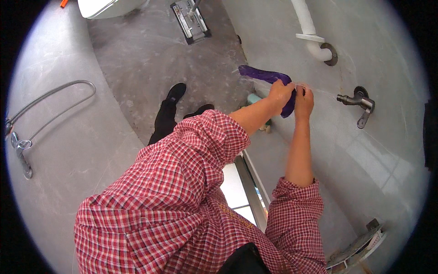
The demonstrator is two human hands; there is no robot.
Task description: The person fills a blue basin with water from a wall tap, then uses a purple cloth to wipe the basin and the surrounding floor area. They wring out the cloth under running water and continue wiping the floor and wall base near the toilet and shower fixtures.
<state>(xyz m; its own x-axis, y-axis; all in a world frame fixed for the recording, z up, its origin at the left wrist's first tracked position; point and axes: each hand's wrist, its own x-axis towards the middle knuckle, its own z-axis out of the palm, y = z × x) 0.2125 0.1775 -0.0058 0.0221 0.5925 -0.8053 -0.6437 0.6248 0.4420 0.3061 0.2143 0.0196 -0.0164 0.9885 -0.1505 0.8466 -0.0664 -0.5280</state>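
Observation:
A dark purple cloth hangs in folds from my two hands, in front of the grey wall. My left hand is closed on the cloth where it bends, and one end stretches away to the left while another hangs below my fingers. Just to the right, my right hand has its fingers bent at the edge of the cloth, against or very near my left hand. Whether its fingertips grip the cloth is hidden. Behind my left forearm, a pale green cylindrical object is partly covered.
A metal wall tap juts out right of my hands, below a white drain pipe. A flat mop head rests on the grey floor beside a white toilet. A shower hose and mixer are on the left wall.

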